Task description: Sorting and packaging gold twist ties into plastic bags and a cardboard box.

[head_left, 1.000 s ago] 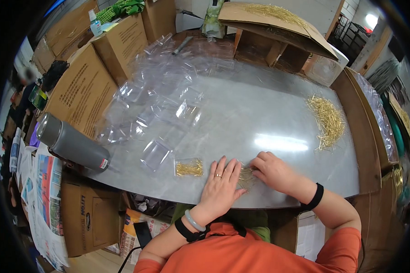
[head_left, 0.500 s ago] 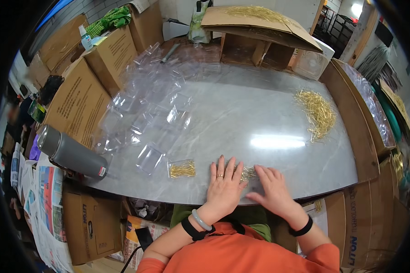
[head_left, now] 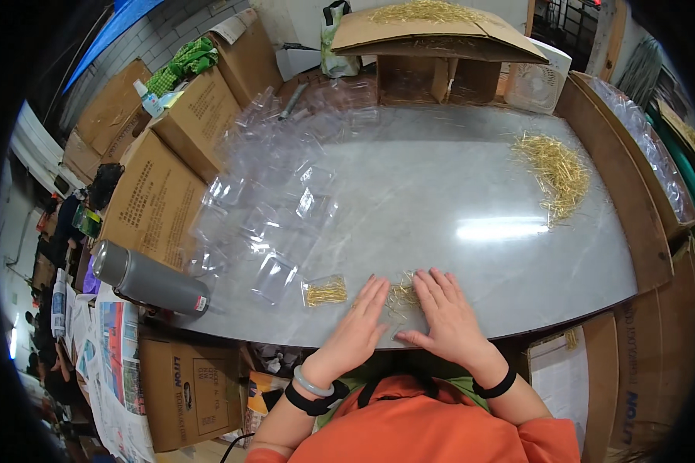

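Both your hands have drawn closer together since a second ago, fingers spread flat. Your left hand [head_left: 361, 324] and right hand [head_left: 444, 316] press open-palmed, gripping nothing, on a small bunch of thin golden metal pins [head_left: 401, 294] at the near edge of the grey marble tabletop [head_left: 440, 185]. Just left lies a filled clear plastic packet [head_left: 326, 292], beyond it empty clear plastic packets [head_left: 286, 201]; a loose golden pin heap [head_left: 557, 171] sits toward the right edge. Pressing sideways could, I judge, roll pins off the near edge.
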A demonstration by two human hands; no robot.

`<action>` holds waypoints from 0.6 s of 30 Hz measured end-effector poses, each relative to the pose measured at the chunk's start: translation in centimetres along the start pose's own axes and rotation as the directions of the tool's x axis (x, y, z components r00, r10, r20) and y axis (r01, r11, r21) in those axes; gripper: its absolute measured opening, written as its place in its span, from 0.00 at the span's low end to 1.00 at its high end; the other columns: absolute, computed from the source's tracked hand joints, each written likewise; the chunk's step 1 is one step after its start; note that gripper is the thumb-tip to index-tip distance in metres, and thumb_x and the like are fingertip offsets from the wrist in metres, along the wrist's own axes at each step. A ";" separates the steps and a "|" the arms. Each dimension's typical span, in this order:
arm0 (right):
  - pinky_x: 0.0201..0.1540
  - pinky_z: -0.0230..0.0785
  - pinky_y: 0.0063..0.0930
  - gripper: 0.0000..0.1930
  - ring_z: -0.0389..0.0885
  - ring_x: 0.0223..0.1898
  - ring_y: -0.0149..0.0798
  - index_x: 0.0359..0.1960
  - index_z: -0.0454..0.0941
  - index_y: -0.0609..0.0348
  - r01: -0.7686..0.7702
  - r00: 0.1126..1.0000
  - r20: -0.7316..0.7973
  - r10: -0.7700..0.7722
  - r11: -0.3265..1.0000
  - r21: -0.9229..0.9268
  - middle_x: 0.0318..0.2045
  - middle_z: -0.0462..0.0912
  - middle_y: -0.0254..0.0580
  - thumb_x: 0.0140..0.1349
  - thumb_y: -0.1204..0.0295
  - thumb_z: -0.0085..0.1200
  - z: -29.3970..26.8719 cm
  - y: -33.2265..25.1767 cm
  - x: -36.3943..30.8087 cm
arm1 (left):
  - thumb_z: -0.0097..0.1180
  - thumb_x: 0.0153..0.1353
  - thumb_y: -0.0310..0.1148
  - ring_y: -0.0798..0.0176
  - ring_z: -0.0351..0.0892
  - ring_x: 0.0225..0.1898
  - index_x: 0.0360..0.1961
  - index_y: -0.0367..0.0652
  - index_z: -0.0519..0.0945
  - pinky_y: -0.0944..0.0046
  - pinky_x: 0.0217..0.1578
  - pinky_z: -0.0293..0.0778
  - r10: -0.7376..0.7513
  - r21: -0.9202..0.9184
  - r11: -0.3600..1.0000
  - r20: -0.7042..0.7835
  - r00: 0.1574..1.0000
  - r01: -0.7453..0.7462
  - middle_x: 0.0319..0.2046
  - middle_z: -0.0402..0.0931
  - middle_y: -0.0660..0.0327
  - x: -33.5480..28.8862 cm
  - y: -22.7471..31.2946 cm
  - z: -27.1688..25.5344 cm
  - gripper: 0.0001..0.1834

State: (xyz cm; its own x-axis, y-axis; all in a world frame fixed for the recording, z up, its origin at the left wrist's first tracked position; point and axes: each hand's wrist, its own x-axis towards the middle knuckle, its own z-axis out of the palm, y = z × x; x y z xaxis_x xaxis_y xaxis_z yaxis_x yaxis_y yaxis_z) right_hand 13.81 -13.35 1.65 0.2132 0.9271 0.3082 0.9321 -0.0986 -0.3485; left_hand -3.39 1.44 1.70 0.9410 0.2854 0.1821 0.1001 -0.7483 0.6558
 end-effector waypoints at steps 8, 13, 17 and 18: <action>0.58 0.68 0.43 0.20 0.74 0.52 0.48 0.51 0.79 0.55 0.112 0.992 -0.078 -0.100 0.979 0.173 0.48 0.79 0.39 0.56 0.72 0.66 0.3 1.8 -0.2 | 0.63 0.61 0.28 0.40 0.61 0.69 0.67 0.34 0.67 0.48 0.66 0.63 0.026 0.170 0.985 -0.032 0.999 -0.020 0.64 0.66 0.44 2.4 0.7 0.5 0.34; 0.60 0.65 0.44 0.24 0.73 0.54 0.48 0.54 0.78 0.55 0.074 0.992 -0.115 -0.050 0.972 0.224 0.51 0.79 0.41 0.55 0.68 0.68 0.5 2.2 -0.8 | 0.65 0.58 0.27 0.42 0.69 0.59 0.60 0.36 0.74 0.53 0.57 0.71 -0.111 0.283 0.951 -0.065 0.992 0.125 0.56 0.72 0.48 3.1 2.1 2.2 0.27; 0.68 0.57 0.51 0.39 0.69 0.63 0.53 0.64 0.70 0.60 0.018 0.999 -0.044 -0.009 0.978 0.209 0.60 0.74 0.47 0.53 0.54 0.70 -1.4 2.2 -0.8 | 0.68 0.57 0.33 0.41 0.69 0.60 0.63 0.35 0.72 0.50 0.58 0.68 -0.040 0.193 0.979 -0.124 0.991 0.063 0.58 0.71 0.47 2.3 0.8 3.0 0.33; 0.70 0.54 0.53 0.43 0.67 0.66 0.54 0.66 0.67 0.61 0.010 1.000 -0.009 -0.008 0.984 0.175 0.63 0.73 0.48 0.52 0.51 0.70 -1.8 2.2 -0.8 | 0.69 0.57 0.35 0.40 0.68 0.61 0.65 0.35 0.70 0.49 0.60 0.67 -0.014 0.158 0.987 -0.111 0.994 0.032 0.59 0.70 0.46 2.0 0.7 2.5 0.36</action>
State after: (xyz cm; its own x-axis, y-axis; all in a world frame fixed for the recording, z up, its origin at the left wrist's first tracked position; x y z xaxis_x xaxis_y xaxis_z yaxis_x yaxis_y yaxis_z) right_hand 16.23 -14.94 2.27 0.2084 0.9245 0.3191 0.8684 -0.0249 -0.4952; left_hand -0.60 0.06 0.71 0.8978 0.3606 0.2527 0.1796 -0.8239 0.5375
